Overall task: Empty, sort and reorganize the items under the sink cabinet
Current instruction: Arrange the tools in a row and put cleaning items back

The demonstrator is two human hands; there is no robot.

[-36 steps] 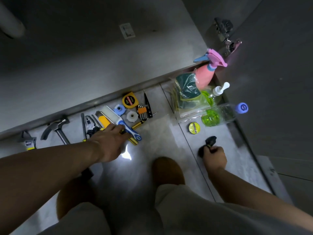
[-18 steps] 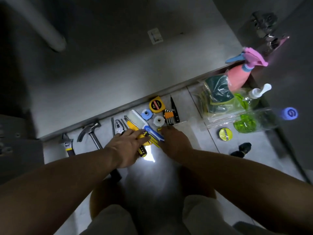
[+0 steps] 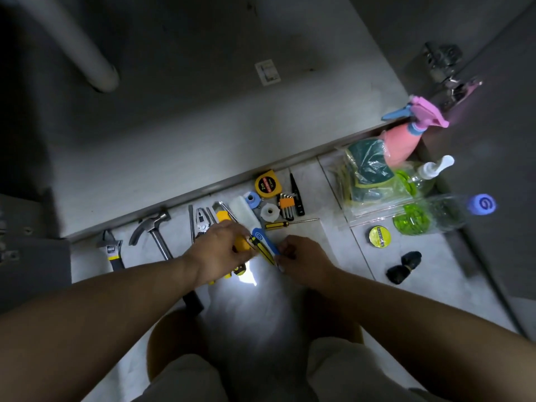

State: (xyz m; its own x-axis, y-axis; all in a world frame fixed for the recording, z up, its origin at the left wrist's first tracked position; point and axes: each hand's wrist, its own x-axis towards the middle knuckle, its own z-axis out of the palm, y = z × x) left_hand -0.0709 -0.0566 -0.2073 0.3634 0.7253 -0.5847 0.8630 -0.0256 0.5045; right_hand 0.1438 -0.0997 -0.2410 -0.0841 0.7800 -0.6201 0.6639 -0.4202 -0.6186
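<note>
Person crouches on the tiled floor (image 3: pixel 435 274) before the open cabinet (image 3: pixel 203 117). A grey pipe (image 3: pixel 87 59) runs down inside it at upper left.

Tools lie in a row on the floor along the cabinet edge: wrench (image 3: pixel 111 250), hammer (image 3: pixel 156 230), pliers (image 3: pixel 202 221), tape measure (image 3: pixel 268 184), hex keys (image 3: pixel 287 206), screwdriver (image 3: pixel 285 224).

Left hand (image 3: pixel 217 253) is over the middle of the row, fingers curled round an orange handle (image 3: pixel 240 245) and gripping it. Just beside it, a blue and yellow cutter (image 3: pixel 264 243) sits between the two hands. Right hand (image 3: pixel 304 262) has its fingers bent, tips against the cutter's near end; whether they pinch it cannot be told.

To the right, apart from the tools: a bag of sponges (image 3: pixel 368 172), a pink spray bottle (image 3: pixel 406 140) upright behind it, a pump bottle (image 3: pixel 426 172), a clear bottle (image 3: pixel 443 213) with a blue cap on its side, a round tape roll (image 3: pixel 379 237), and a black object (image 3: pixel 403 266) nearest the person
</note>
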